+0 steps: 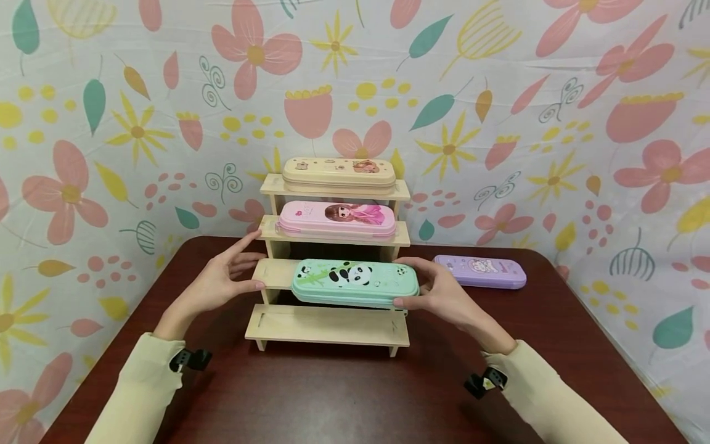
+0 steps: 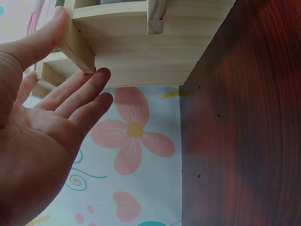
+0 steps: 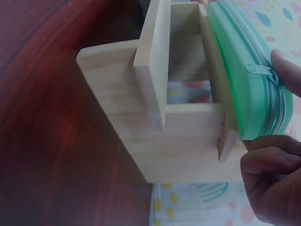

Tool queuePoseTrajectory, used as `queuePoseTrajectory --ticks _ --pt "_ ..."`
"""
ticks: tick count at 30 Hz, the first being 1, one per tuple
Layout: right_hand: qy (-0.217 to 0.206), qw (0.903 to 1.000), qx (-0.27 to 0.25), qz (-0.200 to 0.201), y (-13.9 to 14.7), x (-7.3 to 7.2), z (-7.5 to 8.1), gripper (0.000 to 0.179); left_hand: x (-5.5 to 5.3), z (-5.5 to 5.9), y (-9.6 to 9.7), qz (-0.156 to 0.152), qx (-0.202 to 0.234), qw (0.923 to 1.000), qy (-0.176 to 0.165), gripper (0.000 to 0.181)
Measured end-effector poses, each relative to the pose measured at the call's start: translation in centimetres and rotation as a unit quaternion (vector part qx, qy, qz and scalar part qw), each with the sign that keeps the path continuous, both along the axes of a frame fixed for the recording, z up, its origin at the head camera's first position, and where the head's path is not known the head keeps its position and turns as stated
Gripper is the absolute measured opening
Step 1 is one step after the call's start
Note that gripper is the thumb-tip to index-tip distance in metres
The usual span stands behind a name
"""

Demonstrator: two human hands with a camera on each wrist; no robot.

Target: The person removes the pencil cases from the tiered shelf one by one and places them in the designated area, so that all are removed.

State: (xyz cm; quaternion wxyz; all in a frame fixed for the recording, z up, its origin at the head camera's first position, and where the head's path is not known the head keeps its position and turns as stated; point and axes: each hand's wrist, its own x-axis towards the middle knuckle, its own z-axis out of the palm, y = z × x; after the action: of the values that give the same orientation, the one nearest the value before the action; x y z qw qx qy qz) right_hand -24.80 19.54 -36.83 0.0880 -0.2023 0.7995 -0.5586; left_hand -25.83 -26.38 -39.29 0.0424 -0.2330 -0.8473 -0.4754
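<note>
My right hand pinches the right end of the green pencil case, thumb in front and fingers behind. The case is at the second shelf from the bottom of the wooden stand, with bare wood showing on its left. I can't tell if its whole bottom touches the wood. My left hand is spread at that shelf's left end (maybe so the stand won't wobble). A pink case sits one shelf up, a cream case is on top, and a purple case lies on the table.

I think I'm at the step of putting the green case in its spot. The next move seems to call for a little slide left, then letting go softly.
</note>
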Motion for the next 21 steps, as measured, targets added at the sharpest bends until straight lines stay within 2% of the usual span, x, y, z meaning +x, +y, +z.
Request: queuePoseTrajectory --ticks 21 --pt "0.065 0.9972 -0.015 0.034 8.7 2.8 -0.3 0.071 0.0 0.0 -0.2 -0.006 -0.002 1.0000 -0.001 0.102"
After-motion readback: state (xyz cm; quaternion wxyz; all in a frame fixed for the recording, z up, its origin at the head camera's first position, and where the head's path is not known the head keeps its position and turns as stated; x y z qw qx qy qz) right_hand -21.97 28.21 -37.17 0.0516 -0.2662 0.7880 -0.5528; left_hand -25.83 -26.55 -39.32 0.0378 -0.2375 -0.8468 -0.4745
